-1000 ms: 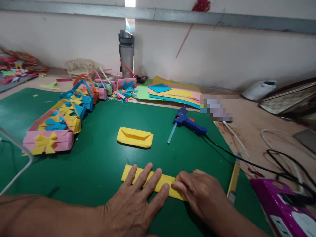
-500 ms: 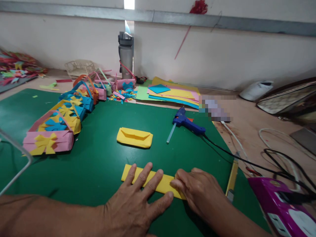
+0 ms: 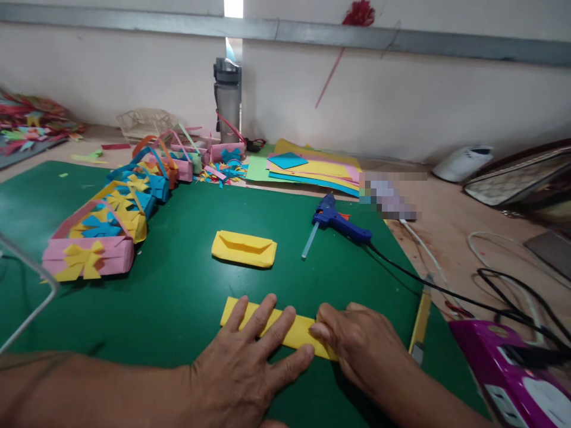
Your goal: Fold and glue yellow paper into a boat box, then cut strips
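Observation:
A folded yellow paper strip [image 3: 298, 334] lies on the green board [image 3: 178, 309]. My left hand [image 3: 254, 351] rests flat across its left and middle part, fingers spread. At the strip's right end, my right hand [image 3: 352, 333] has its fingers curled in, with the thumb against the paper; its fingertips are partly hidden. Beyond the hands sits a yellow folded paper tray [image 3: 244, 249]. To the right of that tray, a blue hot glue gun [image 3: 341, 221] lies with a clear glue stick [image 3: 309, 241] poking out. A yellow utility knife [image 3: 420, 324] is right of my right hand.
Paper baskets with bows [image 3: 89, 258] line the left side. Coloured paper sheets [image 3: 312, 163] and a grey bottle [image 3: 228, 101] stand at the back. A purple power strip [image 3: 486, 351] and a black cable [image 3: 401, 270] occupy the right. A white bent rod [image 3: 31, 318] juts in from the left.
Almost nothing differs. Both hands keep their places on the yellow paper strip, and the whole view has shifted only very slightly.

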### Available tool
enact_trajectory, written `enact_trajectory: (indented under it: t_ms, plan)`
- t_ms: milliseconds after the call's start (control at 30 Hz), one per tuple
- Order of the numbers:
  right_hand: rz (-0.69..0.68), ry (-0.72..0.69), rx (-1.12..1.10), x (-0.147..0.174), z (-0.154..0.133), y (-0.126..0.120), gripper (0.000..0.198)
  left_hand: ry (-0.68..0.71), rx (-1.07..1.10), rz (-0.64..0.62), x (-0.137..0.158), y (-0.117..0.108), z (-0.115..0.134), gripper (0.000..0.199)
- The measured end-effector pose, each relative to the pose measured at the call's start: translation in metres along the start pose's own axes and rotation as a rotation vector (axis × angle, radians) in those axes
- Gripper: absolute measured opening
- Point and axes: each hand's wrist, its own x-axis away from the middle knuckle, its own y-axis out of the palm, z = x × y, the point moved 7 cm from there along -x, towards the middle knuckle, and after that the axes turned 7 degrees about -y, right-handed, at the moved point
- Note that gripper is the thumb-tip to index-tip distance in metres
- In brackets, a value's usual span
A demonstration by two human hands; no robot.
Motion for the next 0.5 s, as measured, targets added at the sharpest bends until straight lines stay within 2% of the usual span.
enact_trajectory:
  t_ms: [233, 500]
  plan:
    - [0.010, 0.017, -0.021, -0.0003, 0.0017, 0.0003, 0.035, 0.012, -0.022, 0.021, 0.0008, -0.0034, -0.0007, 0.074]
    - [0.006, 0.011, -0.031, -0.0015, 0.0010, -0.0037, 0.033, 0.012, 0.027, -0.028, -0.0003, 0.0009, -0.0012, 0.073]
